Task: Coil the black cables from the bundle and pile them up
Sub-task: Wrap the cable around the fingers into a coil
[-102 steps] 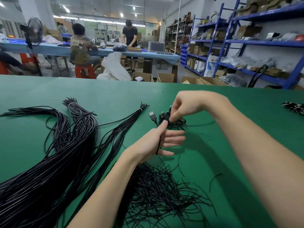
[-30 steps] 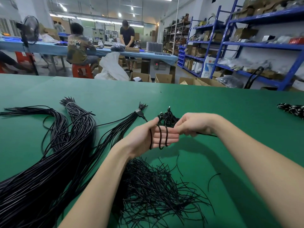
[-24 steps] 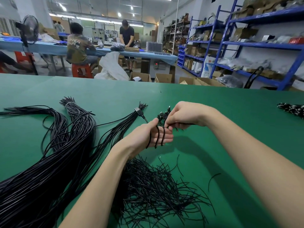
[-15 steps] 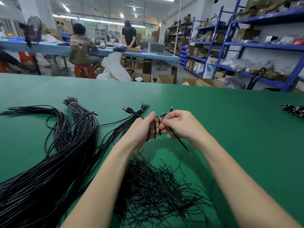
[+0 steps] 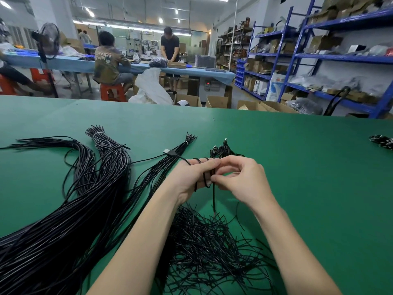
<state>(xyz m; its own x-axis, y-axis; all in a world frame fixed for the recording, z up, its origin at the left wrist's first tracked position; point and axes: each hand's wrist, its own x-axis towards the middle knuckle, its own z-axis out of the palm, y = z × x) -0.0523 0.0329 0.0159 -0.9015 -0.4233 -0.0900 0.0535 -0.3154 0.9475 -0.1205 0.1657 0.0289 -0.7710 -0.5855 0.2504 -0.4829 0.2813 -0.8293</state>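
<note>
A thick bundle of long black cables (image 5: pixel 63 220) fans across the left of the green table (image 5: pixel 297 177). One black cable (image 5: pixel 204 182) is looped several times around the fingers of my left hand (image 5: pixel 191 177), which holds the coil. Its USB plug (image 5: pixel 169 152) lies on the bundle to the left. My right hand (image 5: pixel 240 179) pinches the cable's free tail, which hangs straight down. A small pile of coiled cables (image 5: pixel 223 150) sits just beyond my hands.
A heap of short black ties (image 5: pixel 208 252) lies on the table below my hands. More coiled cables (image 5: pixel 382 142) sit at the far right edge. Beyond the table are people at a blue bench, cardboard boxes and blue shelving.
My right hand wound the cable around my left fingers, adding loops. The USB plug slid left onto the bundle. My right hand has come down and now pinches the short tail.
</note>
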